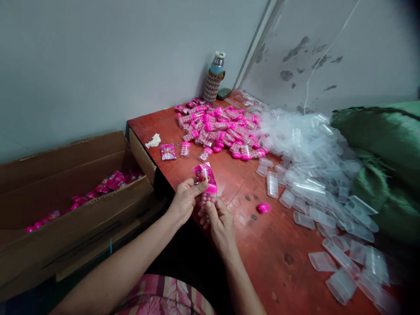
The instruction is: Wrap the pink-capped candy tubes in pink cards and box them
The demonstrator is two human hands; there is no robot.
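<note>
Over the near edge of the red table (243, 245), a small clear container of pink balls with a pink cap (210, 196) is held between my two hands. My left hand (186, 199) pinches its capped end, together with a pink printed packet (204, 173) that sticks up beyond the cap. My right hand (220, 223) grips the lower end of the container between thumb and fingers. A loose pink cap (263, 208) lies on the table to the right of my hands. Another printed packet (168, 152) lies flat near the left edge.
A pile of filled pink-capped containers (223, 127) covers the table's back. Clear empty sleeves (308, 175) spread along the right, beside a green sack (387, 166). A bottle in a knitted cover (214, 81) stands at the back. At left, a cardboard box (65, 164) holds pink packs.
</note>
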